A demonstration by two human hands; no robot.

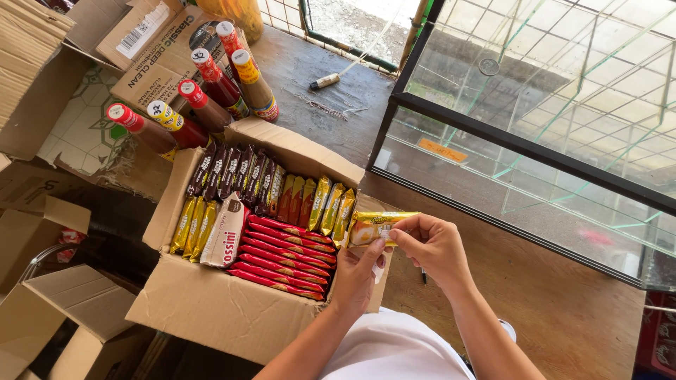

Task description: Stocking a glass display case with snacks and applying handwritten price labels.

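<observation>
- The right hand [431, 244] pinched one end of a shiny gold snack packet [374, 226] with its fingertips.
- The left hand [357, 274] touched the same packet from below, fingers closed on it.
- The packet was held just above the right edge of an open brown cardboard box [211, 309].
- Inside the box lay flat red packets [285, 257] in a stack, with gold, red and dark brown packets standing in rows behind them.
- A white packet with red letters [225, 239] leaned beside the red ones.
- Brown sauce bottles with red caps [204, 91] lay behind the box, round yellow and white stickers on their tops.
- A glass display case with a black frame [535, 98] stood on the wooden counter [563, 309] to the right.
</observation>
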